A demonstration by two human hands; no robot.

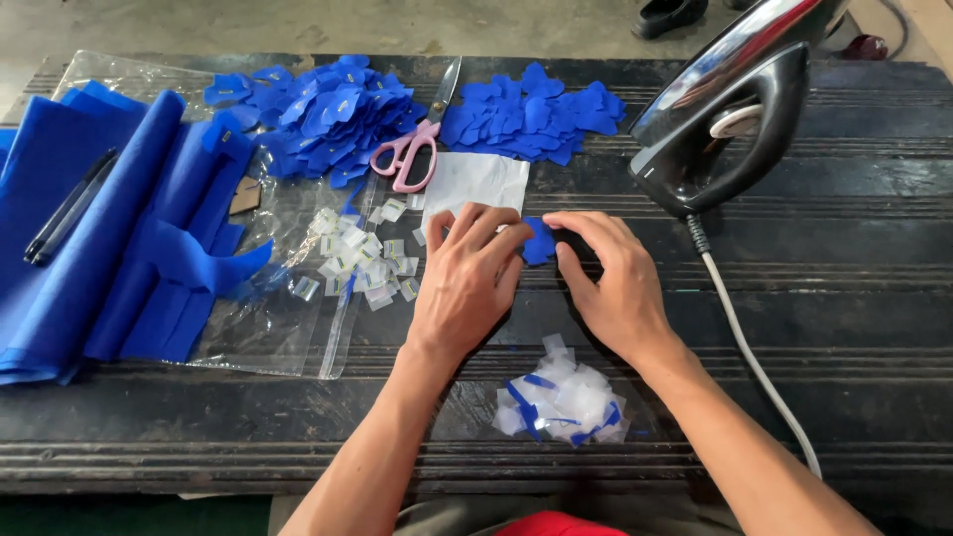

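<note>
We see small white labels (pixel 359 260) lying on a clear plastic bag (pixel 278 328). Left hand (pixel 467 278) and right hand (pixel 611 283) pinch one blue fabric piece (pixel 539 241); bare table (pixel 854 298) lies rightward.

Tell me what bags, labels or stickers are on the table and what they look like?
Plastic bag: clear, flat, lying left of the left hand.
Small labels: little pale squares scattered on the bag.
White sheet: plain square beside the pink scissors.
No signs or screens.

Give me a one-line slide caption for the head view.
Both hands, left hand and right hand, press a small blue fabric piece beside an iron.
</note>
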